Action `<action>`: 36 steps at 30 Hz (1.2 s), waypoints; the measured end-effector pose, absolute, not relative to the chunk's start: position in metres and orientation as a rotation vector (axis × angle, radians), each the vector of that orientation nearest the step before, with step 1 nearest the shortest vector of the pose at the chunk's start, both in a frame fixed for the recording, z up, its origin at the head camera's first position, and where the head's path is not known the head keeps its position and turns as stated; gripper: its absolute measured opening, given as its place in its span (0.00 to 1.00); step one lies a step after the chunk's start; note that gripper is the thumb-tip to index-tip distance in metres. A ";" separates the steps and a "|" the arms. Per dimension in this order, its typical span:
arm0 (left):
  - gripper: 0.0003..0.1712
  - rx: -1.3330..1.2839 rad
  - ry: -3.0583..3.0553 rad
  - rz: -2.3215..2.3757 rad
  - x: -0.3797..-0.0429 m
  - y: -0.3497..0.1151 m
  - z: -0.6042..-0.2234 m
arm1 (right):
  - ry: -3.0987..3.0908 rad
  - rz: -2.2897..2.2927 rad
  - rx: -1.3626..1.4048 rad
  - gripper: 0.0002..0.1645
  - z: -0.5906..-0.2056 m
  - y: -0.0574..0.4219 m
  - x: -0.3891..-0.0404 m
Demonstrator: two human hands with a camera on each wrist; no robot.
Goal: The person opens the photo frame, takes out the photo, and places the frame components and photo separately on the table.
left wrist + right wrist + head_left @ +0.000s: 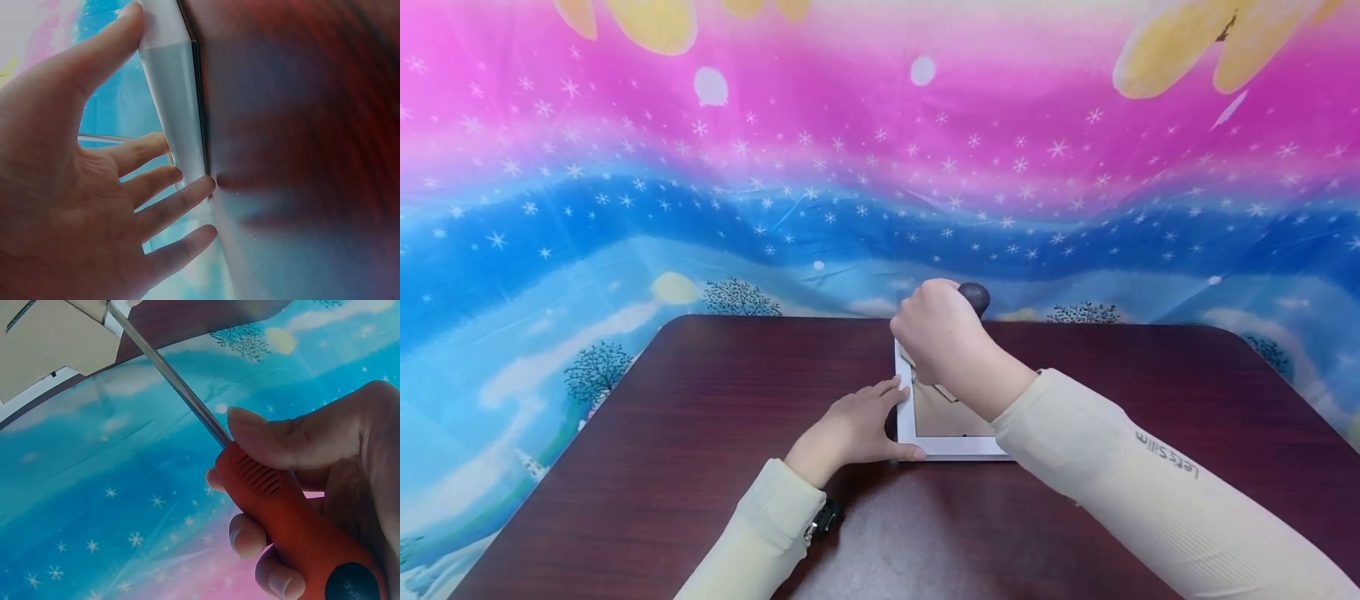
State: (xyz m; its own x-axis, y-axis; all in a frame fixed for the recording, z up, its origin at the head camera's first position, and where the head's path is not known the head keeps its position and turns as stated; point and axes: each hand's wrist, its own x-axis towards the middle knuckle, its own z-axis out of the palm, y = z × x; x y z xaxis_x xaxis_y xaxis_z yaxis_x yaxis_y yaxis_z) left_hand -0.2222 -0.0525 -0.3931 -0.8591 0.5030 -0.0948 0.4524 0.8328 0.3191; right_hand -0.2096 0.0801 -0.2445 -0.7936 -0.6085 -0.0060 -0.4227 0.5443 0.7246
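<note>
A white picture frame [907, 421] lies back up on the table, its brown backing board [943, 421] facing me. My right hand [942, 333] grips a screwdriver [281, 512] with an orange handle and a dark end cap. In the right wrist view its metal shaft [172, 378] reaches to the edge of the backing, beside a dark fastening tab. My left hand [850, 429] steadies the frame at its near left corner, thumb on the front edge, fingers stretched along the left side. Much of the frame is hidden behind my right hand and sleeve.
The dark reddish wooden table [737, 400] has rounded far corners. Behind it hangs a pink and blue cloth [850, 125] with snowflakes and trees, close to the table's far edge. A black watch [827, 517] sits at my left wrist.
</note>
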 end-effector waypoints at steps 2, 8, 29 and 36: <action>0.54 0.749 2.836 0.432 -0.222 -0.053 -0.393 | -2.520 -1.129 0.880 0.12 -0.245 0.078 -0.208; 0.53 0.781 2.830 0.429 -0.223 -0.053 -0.394 | -2.448 -1.252 0.889 0.17 -0.248 0.068 -0.203; 0.54 0.740 2.855 0.399 -0.220 -0.051 -0.391 | -2.579 -1.006 0.886 0.14 -0.244 0.091 -0.213; 0.54 0.744 2.881 0.376 -0.219 -0.052 -0.393 | -2.703 -0.766 0.870 0.13 -0.244 0.123 -0.219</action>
